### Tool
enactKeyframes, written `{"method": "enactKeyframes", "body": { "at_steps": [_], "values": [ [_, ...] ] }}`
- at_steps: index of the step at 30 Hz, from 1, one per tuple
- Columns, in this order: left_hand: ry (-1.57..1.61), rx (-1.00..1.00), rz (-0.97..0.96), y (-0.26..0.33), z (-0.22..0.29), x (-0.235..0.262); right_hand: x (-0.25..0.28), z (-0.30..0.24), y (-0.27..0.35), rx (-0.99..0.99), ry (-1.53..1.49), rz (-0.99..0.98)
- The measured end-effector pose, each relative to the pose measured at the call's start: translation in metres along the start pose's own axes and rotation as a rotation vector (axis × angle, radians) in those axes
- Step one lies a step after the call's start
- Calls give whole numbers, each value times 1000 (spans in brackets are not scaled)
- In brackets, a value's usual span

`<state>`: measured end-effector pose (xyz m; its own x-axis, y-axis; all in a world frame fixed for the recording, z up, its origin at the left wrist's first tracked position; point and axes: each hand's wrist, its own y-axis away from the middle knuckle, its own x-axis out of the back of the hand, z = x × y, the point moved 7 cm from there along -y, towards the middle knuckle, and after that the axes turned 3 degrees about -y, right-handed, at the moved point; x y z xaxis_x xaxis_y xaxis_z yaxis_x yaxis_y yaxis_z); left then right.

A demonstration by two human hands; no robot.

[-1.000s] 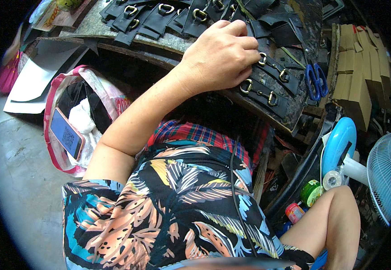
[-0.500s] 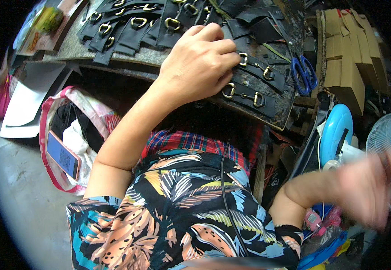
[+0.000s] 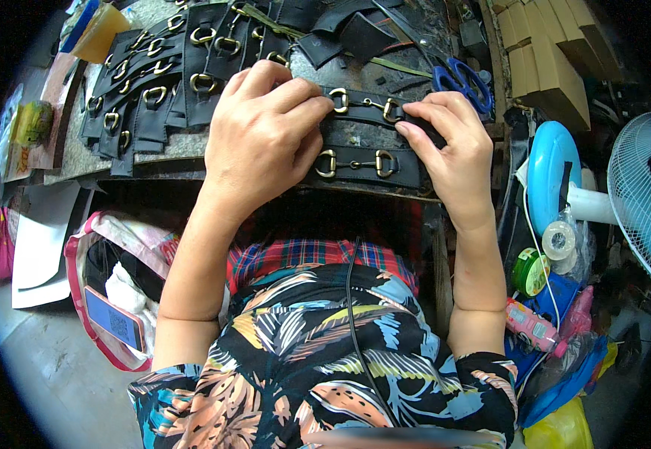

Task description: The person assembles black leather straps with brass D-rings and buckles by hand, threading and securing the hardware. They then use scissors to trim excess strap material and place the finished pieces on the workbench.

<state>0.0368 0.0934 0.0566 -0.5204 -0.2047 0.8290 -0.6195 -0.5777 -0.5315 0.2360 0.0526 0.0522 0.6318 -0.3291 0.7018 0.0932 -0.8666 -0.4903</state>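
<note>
Two black leather straps, one behind the other, at the near edge of one workbench (image 3: pixel 179 154): the upper strap (image 3: pixel 363 114) between the hands, the lower strap (image 3: pixel 407 168) just in front, lying flat. Two gold-toned D-rings (image 3: pixel 333 162) visible on each, joined by a slim link. To the left, one heap of similar strap pieces (image 3: pixel 174 112) (overlapped too closely for a sure count). One pair of blue-handled scissors (image 3: pixel 463 84) beyond the right hand. One pedestal fan (image 3: pixel 636 191) and one roll of clear tape (image 3: pixel 559 240) off to the right; one smartphone (image 3: pixel 116 327) on a bag at the left.

Left hand (image 3: pixel 265 135): back up, fingers curled, knuckles high, at the upper strap's left end; fingertips hidden, grip cannot be told. Right hand (image 3: pixel 456 153): thumb and forefinger pointing inward at that strap's right-hand ring, slightly parted; whether they pinch it, cannot tell. Both elbows bent, forearms reaching forward.
</note>
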Motion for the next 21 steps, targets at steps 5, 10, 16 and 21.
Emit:
{"method": "enactKeyframes", "body": {
  "at_steps": [5,10,16,21],
  "values": [
    [-31,-18,22,0,1,0,-4,-2,-3,20,116,7],
    [-45,-20,31,1,1,1,-2,-10,-11,7,199,-47],
    [-52,-12,65,-1,1,1,-1,-15,-19,74,146,-61],
    [-115,17,47,-3,0,-8,-17,-16,-21,101,194,-86]
  ]
}}
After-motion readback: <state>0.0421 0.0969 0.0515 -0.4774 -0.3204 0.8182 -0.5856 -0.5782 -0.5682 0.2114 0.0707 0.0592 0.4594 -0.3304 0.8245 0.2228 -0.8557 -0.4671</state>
